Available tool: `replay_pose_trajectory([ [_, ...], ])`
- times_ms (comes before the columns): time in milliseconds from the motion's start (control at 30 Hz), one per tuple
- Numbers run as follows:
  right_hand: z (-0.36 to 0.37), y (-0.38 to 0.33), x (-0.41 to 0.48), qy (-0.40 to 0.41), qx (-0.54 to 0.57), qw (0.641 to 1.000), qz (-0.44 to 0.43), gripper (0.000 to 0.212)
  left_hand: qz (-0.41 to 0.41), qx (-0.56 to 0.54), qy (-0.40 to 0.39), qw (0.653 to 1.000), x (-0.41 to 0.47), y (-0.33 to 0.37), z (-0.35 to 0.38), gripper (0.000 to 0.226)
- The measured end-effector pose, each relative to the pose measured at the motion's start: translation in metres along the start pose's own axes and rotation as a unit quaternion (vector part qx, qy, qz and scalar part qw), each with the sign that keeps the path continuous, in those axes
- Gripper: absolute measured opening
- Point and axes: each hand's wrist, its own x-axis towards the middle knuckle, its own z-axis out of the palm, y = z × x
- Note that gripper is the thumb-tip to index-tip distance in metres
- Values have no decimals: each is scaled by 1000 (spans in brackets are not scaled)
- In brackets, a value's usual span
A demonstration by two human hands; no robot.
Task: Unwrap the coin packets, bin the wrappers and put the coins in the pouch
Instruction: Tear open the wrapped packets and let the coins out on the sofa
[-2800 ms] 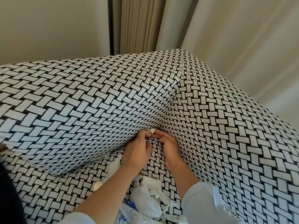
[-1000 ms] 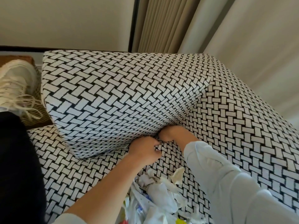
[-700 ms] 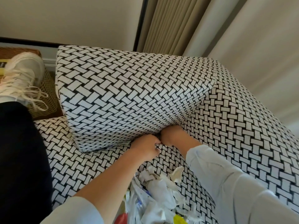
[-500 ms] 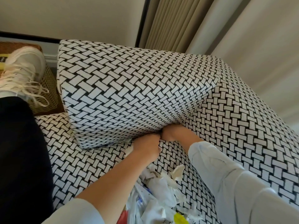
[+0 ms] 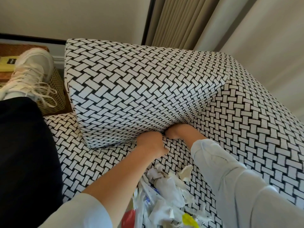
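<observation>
1. At the inner corner of the sofa [image 5: 79, 163], where the basket-weave cushion [image 5: 131, 86] meets the upholstered side panel [image 5: 250, 122], I see the left hand [image 5: 150, 143] and the right hand [image 5: 178, 131] knuckle to knuckle, touching each other just under the cushion's lower edge.
2. Left hand: the back of the hand faces the camera and the fingers are curled inward. What they close on is hidden by the knuckles, so I cannot tell whether they grip anything.
3. Right hand: it is pressed against the cushion, its fingers tucked out of view behind the hand. I cannot tell whether they are closed on a packet or on nothing.
4. Torn wrappers [image 5: 166, 186]: a heap of crumpled white paper lies on the sofa seat between the two forearms, nearer the camera than the hands and apart from them. A red scrap [image 5: 130, 217] and a yellow scrap [image 5: 189, 218] show at the heap's near edge.
5. Arms: the left forearm is bare from the pale left sleeve [image 5: 79, 213] to the wrist. The right sleeve [image 5: 230, 178] covers the arm as far as the wrist.
6. Surroundings: a white laced shoe [image 5: 31, 68] rests on a wicker basket [image 5: 56, 89] left of the cushion, with a yellow object [image 5: 6, 64] just behind it. A dark trouser leg [image 5: 24, 153] fills the left edge, and a pleated curtain [image 5: 177, 20] hangs behind the sofa.
</observation>
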Motion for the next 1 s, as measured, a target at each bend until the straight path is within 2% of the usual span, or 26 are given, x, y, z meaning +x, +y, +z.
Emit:
replay_pose_trajectory([
  [133, 6, -1, 2, 3, 16, 1000, -4, 41, 12, -37, -31, 999, 0, -8, -1, 60],
  [300, -3, -10, 10, -30, 61, 998, 1, 56, 25, -114, -65, 991, 0, -19, -6, 70],
  [367, 5, -14, 9, 8, 58, 998, 26, 59, 30, -114, -67, 991, -1, -20, -8, 68],
  [500, 32, -18, 2, 176, 85, 975, 106, 46, 40, -105, -65, 992, 0, -22, -8, 63],
  [733, 35, -17, 2, 223, 105, 961, 127, 32, 53, -102, -69, 991, 4, -24, -6, 59],
  [833, 40, -16, 0, 265, 153, 944, 127, 21, 63, -97, -65, 991, 5, -26, -6, 64],
  [1000, 45, -15, -8, 273, 241, 923, 127, 23, 69, -95, -50, 992, 2, -27, -3, 67],
])
